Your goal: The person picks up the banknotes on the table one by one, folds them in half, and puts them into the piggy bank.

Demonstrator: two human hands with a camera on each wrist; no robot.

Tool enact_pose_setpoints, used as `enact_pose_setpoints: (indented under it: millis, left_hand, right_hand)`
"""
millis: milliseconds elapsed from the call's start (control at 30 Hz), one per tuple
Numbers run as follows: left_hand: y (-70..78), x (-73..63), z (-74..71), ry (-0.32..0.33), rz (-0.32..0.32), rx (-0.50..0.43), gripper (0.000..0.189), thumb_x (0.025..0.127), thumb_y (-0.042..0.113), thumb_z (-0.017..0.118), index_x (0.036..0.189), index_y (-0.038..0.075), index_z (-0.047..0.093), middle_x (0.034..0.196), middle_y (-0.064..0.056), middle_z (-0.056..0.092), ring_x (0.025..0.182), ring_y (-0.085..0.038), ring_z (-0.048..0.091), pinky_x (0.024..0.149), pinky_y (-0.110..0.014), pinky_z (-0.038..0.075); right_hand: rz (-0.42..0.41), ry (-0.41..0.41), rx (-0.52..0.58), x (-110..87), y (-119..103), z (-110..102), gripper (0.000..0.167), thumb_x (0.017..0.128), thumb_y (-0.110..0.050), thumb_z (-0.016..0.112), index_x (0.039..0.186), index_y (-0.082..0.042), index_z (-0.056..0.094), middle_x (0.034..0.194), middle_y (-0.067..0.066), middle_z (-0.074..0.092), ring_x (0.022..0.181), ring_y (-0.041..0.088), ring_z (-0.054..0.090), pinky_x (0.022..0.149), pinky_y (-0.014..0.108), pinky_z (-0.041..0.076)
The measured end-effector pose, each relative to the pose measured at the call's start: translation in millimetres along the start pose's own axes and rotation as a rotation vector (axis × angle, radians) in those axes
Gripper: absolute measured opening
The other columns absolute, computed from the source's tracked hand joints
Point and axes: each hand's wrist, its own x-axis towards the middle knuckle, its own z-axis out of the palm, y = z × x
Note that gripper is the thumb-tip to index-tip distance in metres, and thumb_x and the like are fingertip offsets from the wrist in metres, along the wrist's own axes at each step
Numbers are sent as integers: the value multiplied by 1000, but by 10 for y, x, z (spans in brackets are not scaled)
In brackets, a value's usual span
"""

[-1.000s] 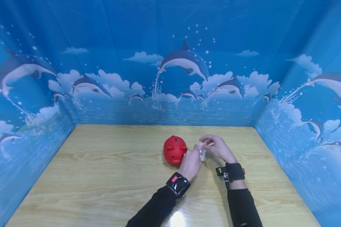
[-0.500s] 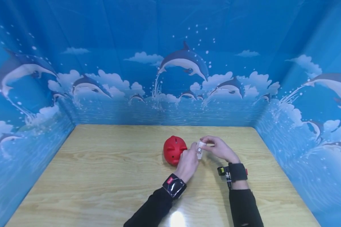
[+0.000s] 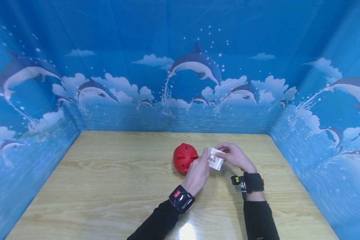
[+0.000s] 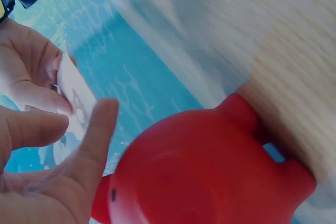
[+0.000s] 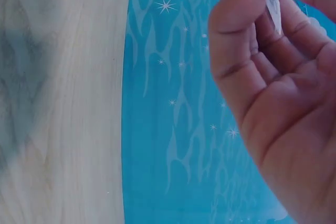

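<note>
A small white packet (image 3: pixel 216 163) with a round, shiny, coin-like shape on or in it is held up between both hands. My right hand (image 3: pixel 235 157) pinches its right edge between thumb and fingers; the right wrist view shows a white corner (image 5: pixel 272 3) in that grip. At the packet's left edge, my left hand (image 3: pixel 196 173) holds it by the fingertips, though the left wrist view partly hides the contact. Just left of that hand stands a red pig-shaped piggy bank (image 3: pixel 183 158) with a slot on top. It fills much of the left wrist view.
A pale wooden tabletop (image 3: pixel 114 180) lies under everything. Blue fabric walls (image 3: pixel 132 116) printed with dolphins and clouds enclose its back and sides. Black straps with devices (image 3: pixel 253 182) sit on both wrists.
The packet has gone from a narrow strip to a wider, squarish shape facing up. My right hand has shifted slightly right, and my left wrist has drawn slightly left and down. The piggy bank stays put.
</note>
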Motion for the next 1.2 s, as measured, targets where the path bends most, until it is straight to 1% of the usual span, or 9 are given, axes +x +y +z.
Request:
enact_pose_setpoints:
  millis: [133, 233, 300, 367, 533, 733, 900, 1033, 1200]
  left_hand:
    - [33, -32, -2, 40, 56, 74, 49, 91, -2, 60, 136, 4, 42, 100, -7, 65, 80, -18, 68, 60, -22, 55]
    - [41, -54, 15, 53, 73, 104, 50, 91, -1, 60, 139, 2, 44, 115, -9, 63, 94, -19, 68, 74, -27, 59]
    - [38, -61, 35, 61, 93, 124, 48, 92, 0, 60, 138, 0, 45, 118, -10, 60, 100, -18, 65, 81, -28, 58]
    - [35, -62, 50, 57, 105, 128, 46, 93, 1, 60, 137, 0, 46, 116, -8, 58, 99, -15, 63, 81, -25, 57]
    - [30, -41, 42, 28, 87, 40, 45, 93, 5, 62, 135, 0, 44, 116, -6, 54, 93, -13, 61, 74, -19, 56]
    - [14, -19, 18, 1, 31, -59, 47, 96, 13, 62, 139, 3, 44, 126, -9, 58, 109, -18, 63, 88, -29, 56]
    - [-13, -8, 14, -2, -25, -104, 46, 97, 16, 61, 139, 3, 47, 117, -11, 66, 100, -18, 67, 77, -23, 57]
    - [-41, -9, 15, 4, -51, -150, 42, 98, 17, 60, 136, 5, 51, 110, -11, 70, 86, -13, 67, 63, -15, 52]
    - [-72, -12, 9, 18, -50, -193, 37, 97, 16, 60, 133, 7, 53, 99, -10, 73, 69, -6, 61, 51, -13, 45]
  right_hand:
    - [13, 47, 4, -2, 10, -22, 29, 91, -21, 71, 116, -8, 66, 104, 13, 70, 90, 22, 67, 73, 50, 58]
    - [3, 81, 1, -1, 14, -35, 31, 90, -26, 72, 116, -8, 66, 104, 12, 70, 88, 20, 67, 71, 47, 58]
    - [-7, 100, -1, -6, 4, -43, 32, 90, -27, 72, 115, -8, 66, 104, 12, 70, 87, 20, 67, 69, 43, 58]
    - [-21, 111, 10, -13, -18, -52, 33, 90, -27, 72, 115, -7, 66, 103, 13, 71, 85, 21, 68, 67, 38, 58]
    - [-52, 114, 47, -25, -75, -68, 30, 88, -25, 74, 110, -5, 67, 99, 14, 71, 81, 21, 67, 64, 31, 57]
    - [-93, 63, 108, -44, -111, -70, 28, 86, -18, 75, 108, -2, 66, 102, 16, 70, 86, 22, 68, 71, 37, 60]
    - [-105, 22, 136, -49, -127, -54, 30, 85, -16, 77, 110, -3, 67, 107, 16, 69, 94, 24, 67, 77, 37, 59]
    - [-108, 3, 157, -42, -135, -30, 29, 85, -15, 77, 109, -3, 66, 106, 17, 69, 95, 26, 68, 79, 42, 59]
    - [-143, 11, 124, -31, -152, -6, 27, 85, -16, 77, 109, -5, 68, 107, 13, 69, 96, 25, 67, 80, 34, 58]
